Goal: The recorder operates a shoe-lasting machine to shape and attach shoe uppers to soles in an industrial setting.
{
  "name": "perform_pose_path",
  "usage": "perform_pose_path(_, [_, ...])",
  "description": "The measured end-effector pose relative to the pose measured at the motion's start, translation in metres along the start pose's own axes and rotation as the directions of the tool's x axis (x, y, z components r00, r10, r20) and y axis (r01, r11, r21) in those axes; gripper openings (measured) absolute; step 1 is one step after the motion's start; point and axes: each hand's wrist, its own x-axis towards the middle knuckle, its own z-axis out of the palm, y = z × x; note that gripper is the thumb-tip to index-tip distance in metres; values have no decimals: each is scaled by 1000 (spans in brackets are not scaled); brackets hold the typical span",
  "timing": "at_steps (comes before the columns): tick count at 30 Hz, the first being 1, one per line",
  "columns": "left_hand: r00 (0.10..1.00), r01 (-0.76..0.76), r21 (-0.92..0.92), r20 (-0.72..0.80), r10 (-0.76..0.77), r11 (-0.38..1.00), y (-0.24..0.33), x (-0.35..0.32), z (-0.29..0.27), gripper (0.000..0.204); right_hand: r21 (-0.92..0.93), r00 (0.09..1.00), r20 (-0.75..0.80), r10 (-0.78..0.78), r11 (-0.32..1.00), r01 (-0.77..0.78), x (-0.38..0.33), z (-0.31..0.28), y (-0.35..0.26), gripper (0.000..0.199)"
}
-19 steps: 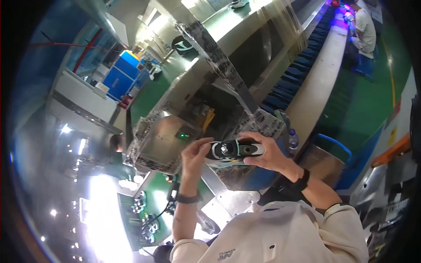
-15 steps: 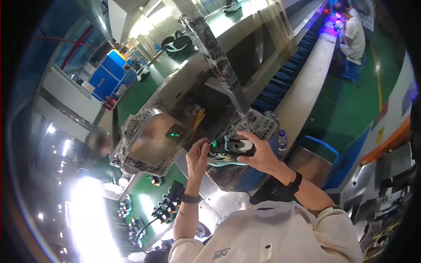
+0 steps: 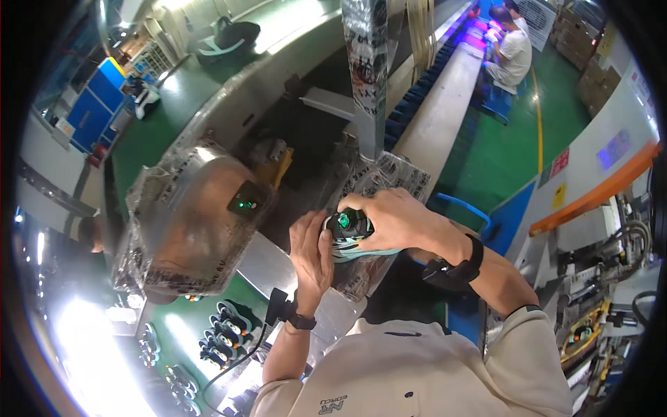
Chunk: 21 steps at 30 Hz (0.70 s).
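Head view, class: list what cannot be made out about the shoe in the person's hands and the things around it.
- Shoe: mostly covered by the left hand and right hand; full shape hidden.
- Machine under plastic wrap: film and glare blur its surface.
- Shoes on the green floor: too small for detail.
- Lower left: glare washes out everything.

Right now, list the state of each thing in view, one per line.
shoe: held up between both hands, in front of the machine.
left hand: closed on the near end of the shoe.
right hand: gripping the shoe from above.
machine: wrapped in plastic film, small green light lit.
shoes on the lower surface: lying in rows, untouched.
seated person: far down the line, bent over a bench.
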Motion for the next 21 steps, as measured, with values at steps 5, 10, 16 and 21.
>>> perform_pose_path(5, [1000, -5, 17, 13, 4, 1000, -6, 5, -3, 32, -2, 994, -82, 72, 997, -72, 2, 7, 1, 46])
perform_pose_path(10, [997, -77, -26, 10, 78, 997, -12, -1, -1, 35, -31, 984, -154, 95, 994, -101, -6, 13, -6, 50])
perform_pose_path(16, [985, 158, -699, 164, -58, 698, 40, -36, 14, 68, 418, 629, -670, 394, 901, -120, -81, 51, -10, 59])
perform_pose_path(21, [852, 402, -660, 523, 5, 635, 142, -80, 45, 57, 753, 343, -649, 679, 637, 163, -211, 76, -59, 70])
